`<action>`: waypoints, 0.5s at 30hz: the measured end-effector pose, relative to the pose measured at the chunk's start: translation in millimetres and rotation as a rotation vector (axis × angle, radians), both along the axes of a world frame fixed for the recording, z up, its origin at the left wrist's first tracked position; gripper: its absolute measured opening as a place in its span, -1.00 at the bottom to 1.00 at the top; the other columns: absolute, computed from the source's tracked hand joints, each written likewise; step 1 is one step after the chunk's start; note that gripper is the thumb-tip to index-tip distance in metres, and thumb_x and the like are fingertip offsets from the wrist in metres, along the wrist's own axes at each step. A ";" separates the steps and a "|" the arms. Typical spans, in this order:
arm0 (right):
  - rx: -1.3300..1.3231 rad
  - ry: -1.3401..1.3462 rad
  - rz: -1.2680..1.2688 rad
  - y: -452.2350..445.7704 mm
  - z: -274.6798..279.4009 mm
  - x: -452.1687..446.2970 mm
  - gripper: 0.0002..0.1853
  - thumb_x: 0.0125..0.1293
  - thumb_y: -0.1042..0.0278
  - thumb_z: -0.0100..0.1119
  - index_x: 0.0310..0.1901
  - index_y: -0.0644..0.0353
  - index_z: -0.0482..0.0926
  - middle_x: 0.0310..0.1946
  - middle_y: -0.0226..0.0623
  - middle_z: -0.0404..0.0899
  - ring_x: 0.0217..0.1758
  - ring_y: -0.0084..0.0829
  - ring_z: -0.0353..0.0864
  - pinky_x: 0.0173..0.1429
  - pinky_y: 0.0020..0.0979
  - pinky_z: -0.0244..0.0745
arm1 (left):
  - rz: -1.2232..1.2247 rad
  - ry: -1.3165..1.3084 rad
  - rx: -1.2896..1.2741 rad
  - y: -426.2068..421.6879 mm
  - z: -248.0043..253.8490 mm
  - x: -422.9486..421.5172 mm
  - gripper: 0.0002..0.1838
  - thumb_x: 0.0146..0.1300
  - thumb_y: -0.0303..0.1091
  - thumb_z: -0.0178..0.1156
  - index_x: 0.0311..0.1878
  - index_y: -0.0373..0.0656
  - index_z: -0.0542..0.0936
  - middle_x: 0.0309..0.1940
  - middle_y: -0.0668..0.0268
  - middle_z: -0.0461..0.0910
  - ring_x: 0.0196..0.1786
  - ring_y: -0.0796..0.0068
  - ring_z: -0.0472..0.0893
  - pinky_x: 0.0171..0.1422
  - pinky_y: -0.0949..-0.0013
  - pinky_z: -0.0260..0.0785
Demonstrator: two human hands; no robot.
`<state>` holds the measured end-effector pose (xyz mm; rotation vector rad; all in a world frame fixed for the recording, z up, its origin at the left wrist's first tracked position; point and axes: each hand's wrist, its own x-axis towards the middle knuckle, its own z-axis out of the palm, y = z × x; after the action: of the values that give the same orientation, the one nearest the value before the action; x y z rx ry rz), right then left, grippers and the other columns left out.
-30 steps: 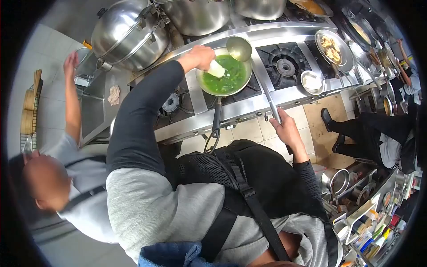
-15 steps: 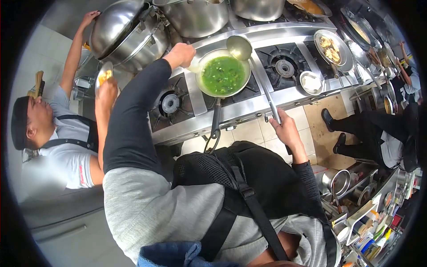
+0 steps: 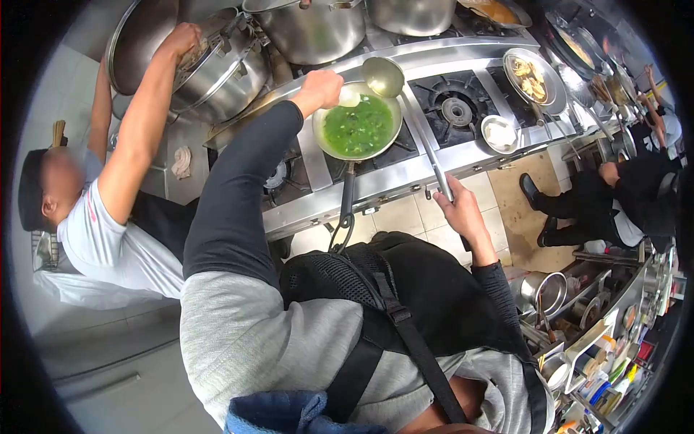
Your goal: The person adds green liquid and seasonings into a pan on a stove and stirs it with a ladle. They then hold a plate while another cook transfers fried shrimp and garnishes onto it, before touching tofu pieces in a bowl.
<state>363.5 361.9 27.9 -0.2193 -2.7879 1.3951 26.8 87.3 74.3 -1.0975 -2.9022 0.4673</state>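
A pan (image 3: 318,139) of bright green liquid with small bits (image 3: 359,126) sits on the stove, its black handle (image 3: 348,192) towards me. My left hand (image 3: 322,88) is closed over the pan's far left rim, gripping a small white object (image 3: 349,97) whose kind I cannot make out. It hangs above the green liquid. My right hand (image 3: 463,210) is wrapped around the long handle of a metal ladle (image 3: 384,77). The ladle's bowl is held over the pan's far right edge, apart from the liquid.
Right of the pan are a burner (image 3: 456,110), a small white bowl (image 3: 500,134) and a plate of browned pieces (image 3: 528,78). Large pots (image 3: 311,32) stand behind. On the left a co-worker (image 3: 137,145) reaches into a big pot (image 3: 220,87). Another person (image 3: 603,202) is at right.
My left hand has moved right, bringing the white object over the pan. The ladle has barely moved. The co-worker has lifted the big pot's lid and put a hand into the pot.
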 end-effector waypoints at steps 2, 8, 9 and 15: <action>0.002 -0.003 -0.007 1.0 -1.6 2.4 -0.50 0.34 0.29 0.30 0.25 0.35 0.48 -0.08 0.22 0.67 0.08 0.18 0.66 0.13 -0.08 0.55 | 0.022 0.032 0.005 -2.5 -2.8 -5.8 -0.78 0.03 -0.37 0.29 -0.23 -0.16 0.75 -0.23 0.03 0.74 -0.12 0.01 0.74 -0.03 0.06 0.60; 0.016 0.025 -0.016 3.1 -8.6 3.8 -0.50 0.34 0.31 0.29 0.25 0.35 0.49 -0.07 0.22 0.67 0.08 0.18 0.65 0.14 -0.08 0.55 | 0.097 0.071 -0.041 -27.0 12.7 -8.5 -0.79 0.06 -0.37 0.29 -0.22 -0.17 0.76 -0.20 0.03 0.74 -0.12 0.04 0.76 -0.04 0.09 0.62; 0.032 0.043 -0.016 3.2 -9.6 4.0 -0.50 0.34 0.31 0.29 0.25 0.35 0.49 -0.06 0.21 0.67 0.08 0.18 0.65 0.14 -0.08 0.55 | 0.107 0.074 -0.053 -32.5 18.1 -6.0 -0.79 0.06 -0.37 0.29 -0.22 -0.17 0.76 -0.19 0.03 0.74 -0.12 0.05 0.76 -0.05 0.09 0.62; 0.023 0.035 0.016 4.1 -8.8 -3.9 -0.52 0.35 0.32 0.27 0.26 0.33 0.50 -0.06 0.23 0.66 0.07 0.20 0.64 0.14 -0.06 0.56 | 0.340 -0.186 0.380 -98.9 -17.3 16.1 -0.34 0.01 -0.06 0.47 0.20 -0.11 0.65 0.03 -0.02 0.69 0.10 0.02 0.68 0.23 0.09 0.50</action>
<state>359.6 366.0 19.1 -0.1708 -2.7827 1.3554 42.9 -11.6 56.9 -0.6290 -3.1581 -0.1999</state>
